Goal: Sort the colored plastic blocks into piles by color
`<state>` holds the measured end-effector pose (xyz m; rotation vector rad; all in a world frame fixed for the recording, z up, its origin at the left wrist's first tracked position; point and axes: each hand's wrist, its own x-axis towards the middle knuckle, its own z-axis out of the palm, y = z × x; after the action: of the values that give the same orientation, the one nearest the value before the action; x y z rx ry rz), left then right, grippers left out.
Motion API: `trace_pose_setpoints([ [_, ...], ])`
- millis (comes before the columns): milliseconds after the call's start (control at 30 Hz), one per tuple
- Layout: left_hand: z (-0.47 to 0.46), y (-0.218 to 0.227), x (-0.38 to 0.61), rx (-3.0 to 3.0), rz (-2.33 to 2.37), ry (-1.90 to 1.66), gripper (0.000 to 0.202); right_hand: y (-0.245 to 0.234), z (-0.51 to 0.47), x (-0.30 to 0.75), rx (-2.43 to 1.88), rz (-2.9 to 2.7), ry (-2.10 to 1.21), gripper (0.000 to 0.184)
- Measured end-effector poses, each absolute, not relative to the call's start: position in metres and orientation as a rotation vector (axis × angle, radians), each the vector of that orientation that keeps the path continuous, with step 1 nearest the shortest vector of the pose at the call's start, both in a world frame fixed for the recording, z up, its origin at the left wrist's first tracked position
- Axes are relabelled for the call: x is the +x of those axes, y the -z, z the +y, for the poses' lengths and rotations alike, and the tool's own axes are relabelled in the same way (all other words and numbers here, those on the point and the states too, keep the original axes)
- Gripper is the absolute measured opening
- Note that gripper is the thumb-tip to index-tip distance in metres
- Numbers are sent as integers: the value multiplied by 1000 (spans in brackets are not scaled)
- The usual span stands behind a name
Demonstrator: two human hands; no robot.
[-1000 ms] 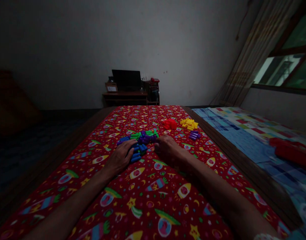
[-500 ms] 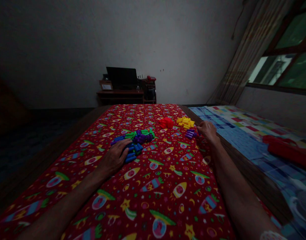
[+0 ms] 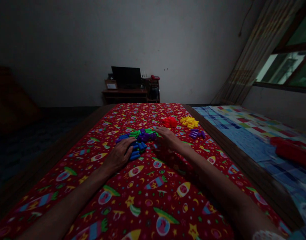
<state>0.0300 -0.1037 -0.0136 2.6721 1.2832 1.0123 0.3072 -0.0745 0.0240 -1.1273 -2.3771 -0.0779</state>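
Observation:
My left hand lies over the left side of a mixed pile, its fingers resting on small blue plastic pieces. Behind these lie purple pieces and green pieces, close together. My right hand hovers just right of the pile with its fingers stretched toward the purple and green ones; nothing shows in it. Farther right are separate groups: red pieces, yellow pieces and a short row of purple pieces. The tips of my left fingers are partly hidden among the pieces.
A red patterned cloth covers the long table, whose dark wooden edge shows on the right. Beyond that is a bed with a checked cover and a red bag. A desk with a monitor stands against the wall.
My right hand has moved left from the separate purple row to the mixed pile. A purple piece now shows at the row's right end. My left hand stays on the blue pieces.

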Motion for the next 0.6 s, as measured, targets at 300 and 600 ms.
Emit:
trace_pose_setpoints([
  [300,-104,14,31,2650,1278,-1020,40,1,-77,288,-1028,-2519,88,16],
  [600,-104,14,30,2684,1272,-1013,41,-74,-75,387,-1583,-2269,-199,19],
])
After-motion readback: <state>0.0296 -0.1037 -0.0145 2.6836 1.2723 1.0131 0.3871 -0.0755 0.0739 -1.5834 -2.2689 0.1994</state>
